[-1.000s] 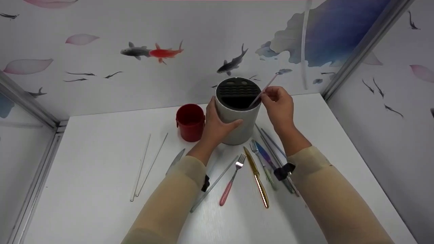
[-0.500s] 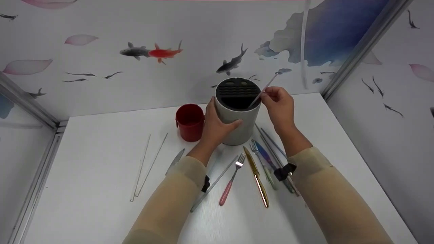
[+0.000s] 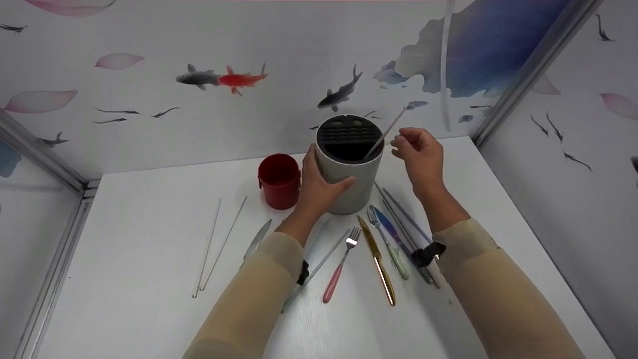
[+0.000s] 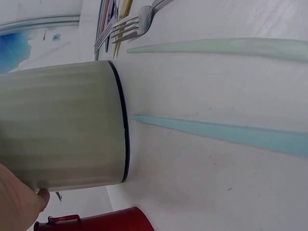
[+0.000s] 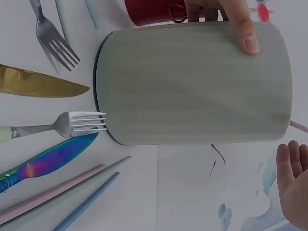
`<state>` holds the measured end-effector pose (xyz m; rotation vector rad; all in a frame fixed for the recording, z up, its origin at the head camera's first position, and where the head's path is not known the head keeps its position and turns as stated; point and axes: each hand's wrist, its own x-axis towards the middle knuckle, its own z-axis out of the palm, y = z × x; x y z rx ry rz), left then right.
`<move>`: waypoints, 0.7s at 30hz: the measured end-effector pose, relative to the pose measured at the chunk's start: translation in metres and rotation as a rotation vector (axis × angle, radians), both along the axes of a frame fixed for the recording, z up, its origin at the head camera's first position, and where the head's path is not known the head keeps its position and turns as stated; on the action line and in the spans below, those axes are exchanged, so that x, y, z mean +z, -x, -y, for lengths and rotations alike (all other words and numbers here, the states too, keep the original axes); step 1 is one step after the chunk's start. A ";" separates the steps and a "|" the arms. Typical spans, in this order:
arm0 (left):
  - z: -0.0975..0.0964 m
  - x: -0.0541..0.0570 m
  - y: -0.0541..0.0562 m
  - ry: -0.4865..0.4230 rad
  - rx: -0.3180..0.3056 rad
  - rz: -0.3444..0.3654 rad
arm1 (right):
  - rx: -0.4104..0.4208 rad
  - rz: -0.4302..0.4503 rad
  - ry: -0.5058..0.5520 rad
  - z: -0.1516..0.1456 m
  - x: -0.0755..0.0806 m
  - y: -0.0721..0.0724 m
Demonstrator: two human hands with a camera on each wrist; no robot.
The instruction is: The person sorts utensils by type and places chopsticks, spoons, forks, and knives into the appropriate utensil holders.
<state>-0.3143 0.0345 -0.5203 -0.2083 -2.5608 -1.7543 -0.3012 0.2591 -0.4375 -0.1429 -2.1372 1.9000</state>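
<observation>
My left hand holds a grey-green cylindrical utensil holder from its left side, thumb across the front. The holder stands upright; its black top has slots and a wide front opening. A thin pink chopstick leans out of that opening toward the right, its lower end hidden inside. To the right of the holder is my right hand, loosely bent and apart from the chopstick. The right wrist view shows this hand with nothing held, near the chopstick's visible end.
A red cup stands left of the holder. In front lie a pink-handled fork, a gold knife, a green-handled fork, a rainbow-coloured knife and several chopsticks. Two thin sticks lie farther left.
My right hand has let go of the pink chopstick and moved a little to the right. The chopstick stays leaning in the holder; my left hand has not moved.
</observation>
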 end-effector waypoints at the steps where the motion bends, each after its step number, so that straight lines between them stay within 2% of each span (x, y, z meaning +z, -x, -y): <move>1: 0.000 0.000 0.000 -0.002 -0.001 -0.008 | -0.001 -0.003 -0.003 -0.002 -0.002 0.000; 8: 0.001 -0.004 -0.001 0.002 -0.001 -0.039 | -0.007 0.004 -0.058 -0.015 -0.024 -0.010; 21: 0.000 -0.003 0.000 -0.021 -0.003 -0.028 | -0.028 0.157 -0.143 -0.041 -0.068 -0.026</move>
